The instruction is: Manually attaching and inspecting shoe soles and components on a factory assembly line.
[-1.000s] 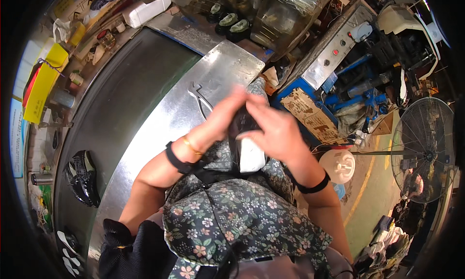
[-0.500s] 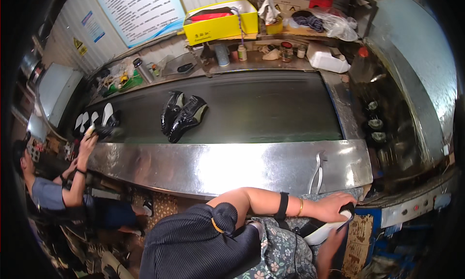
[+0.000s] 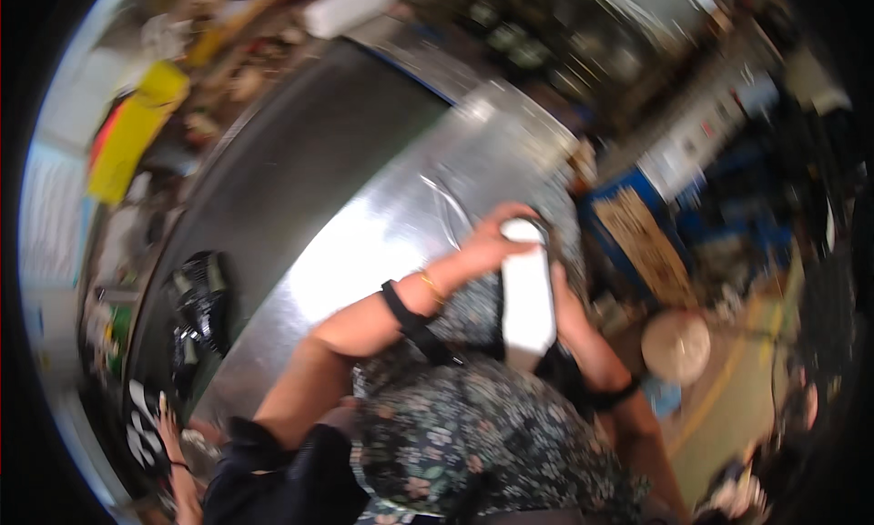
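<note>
A shoe (image 3: 528, 293) lies in both of my hands over my floral apron, its long white sole turned up and its dark upper mostly hidden beneath. My left hand (image 3: 492, 240) wraps round the far end, thumb across the sole. Along the right side of the shoe, my right hand (image 3: 568, 308) grips its edge; motion blurs the fingers. Just beyond my left hand, a pair of metal pincers (image 3: 446, 208) rests on the shiny metal ledge (image 3: 364, 243).
Black shoes (image 3: 202, 299) stand on the dark conveyor belt (image 3: 282, 161) at left. A co-worker's hand (image 3: 169, 431) is near white-soled shoes (image 3: 144, 425) at lower left. A round stool (image 3: 675, 346) and a blue cabinet (image 3: 628, 206) stand at right. Another person's hand (image 3: 742, 496) shows at lower right.
The view has swung to the right, so the belt now slants at left. The shoe's white sole now shows in full between my hands, and my right forearm has come into sight.
</note>
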A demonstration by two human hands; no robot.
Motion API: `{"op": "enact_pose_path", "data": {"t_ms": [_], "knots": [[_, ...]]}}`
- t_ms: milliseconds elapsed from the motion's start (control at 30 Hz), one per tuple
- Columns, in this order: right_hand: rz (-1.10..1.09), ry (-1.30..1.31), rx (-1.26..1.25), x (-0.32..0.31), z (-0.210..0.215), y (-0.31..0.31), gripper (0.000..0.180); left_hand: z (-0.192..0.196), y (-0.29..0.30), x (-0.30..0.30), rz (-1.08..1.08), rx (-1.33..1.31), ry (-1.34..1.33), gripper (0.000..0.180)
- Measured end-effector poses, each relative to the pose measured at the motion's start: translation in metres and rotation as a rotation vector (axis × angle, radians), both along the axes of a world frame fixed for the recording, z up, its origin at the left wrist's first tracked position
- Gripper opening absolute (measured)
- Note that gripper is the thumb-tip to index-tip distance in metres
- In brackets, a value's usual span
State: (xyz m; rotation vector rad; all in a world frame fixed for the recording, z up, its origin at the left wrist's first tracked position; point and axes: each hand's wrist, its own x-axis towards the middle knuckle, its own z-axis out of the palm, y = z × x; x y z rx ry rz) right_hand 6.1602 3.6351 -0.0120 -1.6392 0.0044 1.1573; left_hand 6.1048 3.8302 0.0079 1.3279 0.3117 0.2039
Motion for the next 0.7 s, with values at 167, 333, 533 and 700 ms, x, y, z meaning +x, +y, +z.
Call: {"op": "enact_pose_path", "data": {"t_ms": [167,333,533,700], "knots": [[0.584,-1.214,-0.269,0.003,0.039,-0.004,0.041,0.001,-0.002,0.007,-0.181,-0.053,0.081,0.048],[0.567,-1.535,-0.454,-0.004,0.047,0.004,0.029,0.016,-0.001,0.01,-0.273,-0.022,0.187,0.054],[0.226,-0.546,0.222,-0.023,0.023,-0.034,0.058,0.005,0.03,0.013,-0.485,-0.193,0.044,0.057],[-0.093,-0.206,0.416,-0.018,0.049,0.02,0.056,0.013,-0.034,-0.01,0.345,0.035,0.393,0.055]]}}
